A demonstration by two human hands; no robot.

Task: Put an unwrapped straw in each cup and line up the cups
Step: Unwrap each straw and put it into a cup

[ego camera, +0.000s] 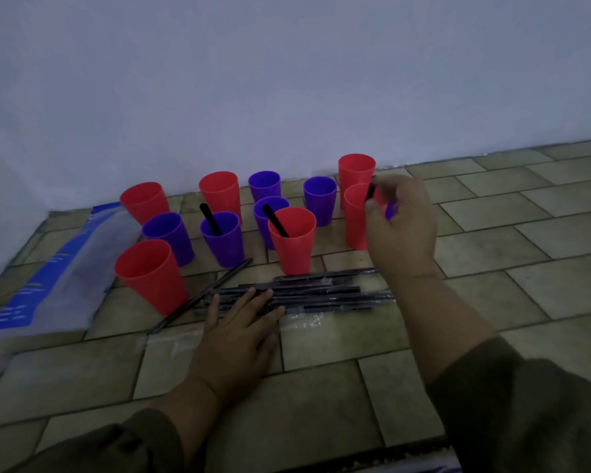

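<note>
**Two cups served, no line yet**

I count straws in only two cups at centre, a purple cup [221, 244] and a red cup [292, 254]. The right hand [401, 227] pinches a black straw [371, 191] at a second red cup [354, 227], centre right. The left hand [236, 329] lies flat on the wrapped straws [321, 295]. The wall [287, 97] is close behind, and free floor [526, 233] lies at the right.

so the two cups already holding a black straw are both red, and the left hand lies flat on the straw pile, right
No: the head view shows one red cup, one purple cup. The left hand is flat on the straw pile.
</note>
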